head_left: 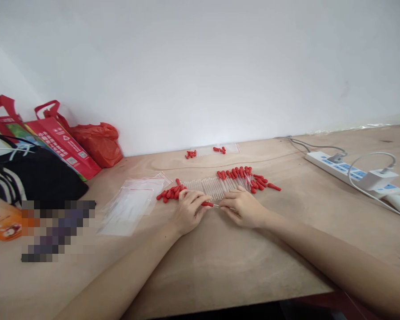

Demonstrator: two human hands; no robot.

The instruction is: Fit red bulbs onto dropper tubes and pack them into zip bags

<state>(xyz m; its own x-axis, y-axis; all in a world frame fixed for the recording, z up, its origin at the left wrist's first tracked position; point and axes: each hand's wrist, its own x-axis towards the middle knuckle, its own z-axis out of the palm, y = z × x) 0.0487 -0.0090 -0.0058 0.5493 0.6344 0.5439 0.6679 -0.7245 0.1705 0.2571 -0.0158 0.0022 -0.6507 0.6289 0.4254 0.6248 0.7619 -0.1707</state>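
Note:
My left hand (191,210) is closed round a red rubber dropper bulb (207,204), whose end pokes out between thumb and fingers. My right hand (242,207) pinches a thin clear dropper tube (216,206), and the tube meets the bulb between both hands. Just beyond my fingers lies a row of clear tubes (206,186), side by side. Loose red bulbs (170,194) are heaped left of the row. At its right end, several droppers with red bulbs (235,172) lie together, with more red bulbs (262,181) beside them.
Clear zip bags (130,206) lie flat to the left. Farther back is another bag with tubes and red bulbs (219,150). A white power strip (340,169) with plugs and cables sits at right. Red shopping bags (66,144) and a black bag (43,173) stand at left.

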